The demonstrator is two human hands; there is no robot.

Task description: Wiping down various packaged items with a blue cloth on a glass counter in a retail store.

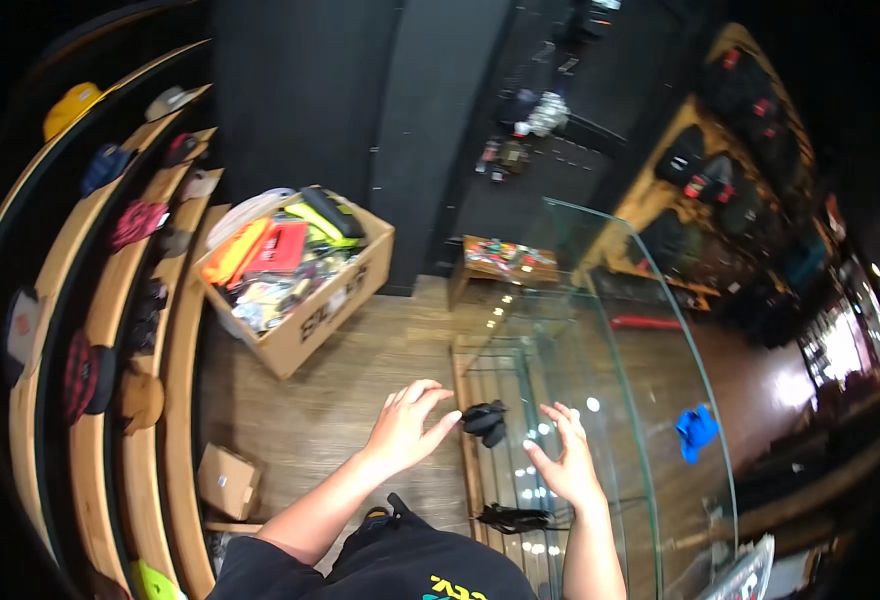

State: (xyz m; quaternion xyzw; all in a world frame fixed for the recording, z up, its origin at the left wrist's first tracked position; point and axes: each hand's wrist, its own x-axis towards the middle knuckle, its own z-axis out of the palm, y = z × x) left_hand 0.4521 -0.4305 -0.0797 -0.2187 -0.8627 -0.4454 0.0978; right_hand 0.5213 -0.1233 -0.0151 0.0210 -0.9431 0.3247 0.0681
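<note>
My left hand (408, 427) is held out with fingers apart and holds nothing. My right hand (567, 461) is likewise spread, over the glass panes of a display case (620, 375). Between the two hands shows a small black bundle (486, 424), perhaps folded fabric; I cannot tell what it is. The left thumb appears close to it, but whether they touch is unclear. Lower in the case, near my body, lies another black item (513, 518) with thin straps or cords.
Left are wooden shelves (102, 300) with several caps. An open cardboard box (327, 311) full of packaged goods stands ahead, a smaller carton (228, 480) on the floor. A blue cap (696, 433) appears beyond the glass; a small wooden table (477, 255) stands farther off.
</note>
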